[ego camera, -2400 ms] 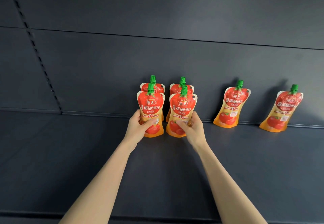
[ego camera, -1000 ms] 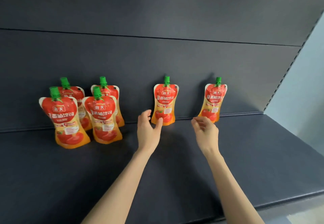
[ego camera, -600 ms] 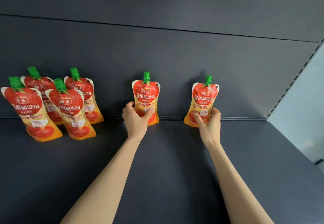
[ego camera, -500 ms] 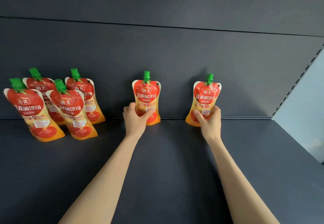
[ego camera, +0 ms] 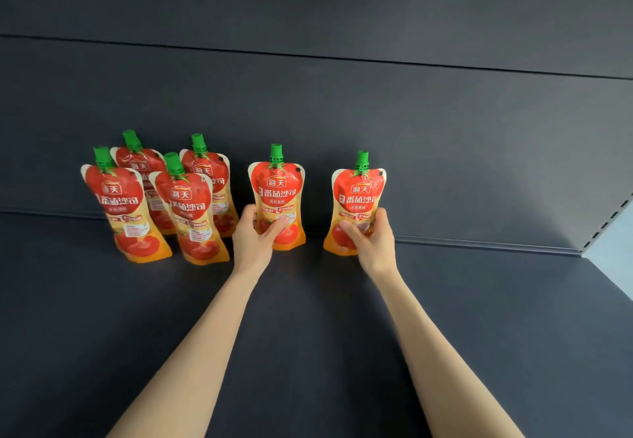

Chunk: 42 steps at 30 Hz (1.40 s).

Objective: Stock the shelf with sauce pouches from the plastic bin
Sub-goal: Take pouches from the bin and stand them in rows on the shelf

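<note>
Left hand (ego camera: 253,244) wraps fingers (ego camera: 248,214) round middle pouch (ego camera: 277,191), right hand (ego camera: 373,244) round end pouch (ego camera: 358,194) (both low down); shelf (ego camera: 479,300) runs on rightward.

Both forearms (ego camera: 191,352), left hand (ego camera: 252,244) and right hand (ego camera: 372,244) are bare.

Shop: slotted display shelf (ego camera: 325,341), sauce pouches (ego camera: 278,191)

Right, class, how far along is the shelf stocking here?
Done: four pouches stand grouped on the shelf. In hand: the left hand grips a fifth pouch, the right hand a sixth pouch, both upright. Left: release them; the bin is out of view.
</note>
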### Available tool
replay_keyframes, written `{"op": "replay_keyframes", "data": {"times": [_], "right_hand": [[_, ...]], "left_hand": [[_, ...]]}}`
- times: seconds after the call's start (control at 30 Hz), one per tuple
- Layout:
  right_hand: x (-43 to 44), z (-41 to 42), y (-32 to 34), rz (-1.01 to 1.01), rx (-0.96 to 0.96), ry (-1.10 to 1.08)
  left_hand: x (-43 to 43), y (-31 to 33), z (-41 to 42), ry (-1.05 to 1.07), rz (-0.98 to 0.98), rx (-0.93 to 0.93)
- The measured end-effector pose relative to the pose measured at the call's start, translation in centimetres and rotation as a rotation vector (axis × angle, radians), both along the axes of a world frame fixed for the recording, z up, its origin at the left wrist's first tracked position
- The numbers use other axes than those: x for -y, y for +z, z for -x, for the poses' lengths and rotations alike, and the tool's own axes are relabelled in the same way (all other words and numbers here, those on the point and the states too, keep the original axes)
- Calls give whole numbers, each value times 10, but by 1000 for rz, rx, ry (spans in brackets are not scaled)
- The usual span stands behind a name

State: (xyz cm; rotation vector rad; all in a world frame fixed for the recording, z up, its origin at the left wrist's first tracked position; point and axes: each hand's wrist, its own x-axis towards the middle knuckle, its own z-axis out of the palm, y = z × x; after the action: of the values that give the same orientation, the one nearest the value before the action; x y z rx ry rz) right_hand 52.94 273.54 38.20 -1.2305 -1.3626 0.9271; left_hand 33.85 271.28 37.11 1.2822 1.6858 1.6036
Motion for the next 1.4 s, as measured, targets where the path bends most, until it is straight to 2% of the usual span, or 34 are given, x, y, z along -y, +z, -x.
{"op": "replay_keyframes", "data": {"times": [0.37, 0.97, 1.4], "right_hand": [[9, 42, -5, -50, 4, -61], [1, 46, -8, -47, 43, -87], [0, 45, -8, -46, 73, -85]], "left_hand": [[-2, -8, 14, -84, -32, -52], [-13, -11, 19, -1, -68, -127], [-11, -9, 20, -78, -23, -97]]}}
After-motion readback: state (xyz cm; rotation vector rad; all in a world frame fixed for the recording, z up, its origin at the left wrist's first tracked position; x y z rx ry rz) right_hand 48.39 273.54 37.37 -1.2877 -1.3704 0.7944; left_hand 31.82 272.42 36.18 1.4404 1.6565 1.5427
